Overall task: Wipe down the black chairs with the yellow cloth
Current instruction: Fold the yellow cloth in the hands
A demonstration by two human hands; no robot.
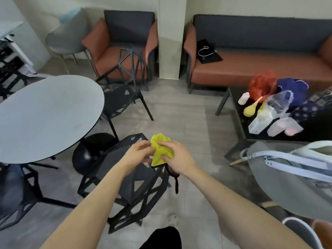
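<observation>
Standing by, I see the leftmost black chair (16, 194) beside the round desk (45, 114), the far black chair (125, 97) just past the desk's right edge, and the nearest black chair (140, 186) directly under the person's forearms. All three are built as open lattices of hard bars. Above that nearest chair the left grip (138, 153) pinches the left edge of the yellow cloth (161, 150) with curled fingertips, and the right grip (177, 159) is closed over the cloth's right side, so the cloth sits bunched in the air between both, not touching any chair yet. A thin black strap (177, 184) dangles beneath the right grip; what it belongs to I cannot tell. Further right a low dark desk (239, 108) carries plastic bags and containers, and a grey bag (287, 177) with pale blue straps fills the right edge. To my eye the cloth is light, soft and limp. It will likely crumple and slip into the lattice gaps unless wadded into a firm pad, so it is best taken around its bulk with fingers wrapped over, leaving a flat face free to drag along each bar. The chairs look rigid, yet perhaps light enough to shift under a hard push, so a steadying hold on the backrest may help. No brand, label or writing is readable anywhere here.
</observation>
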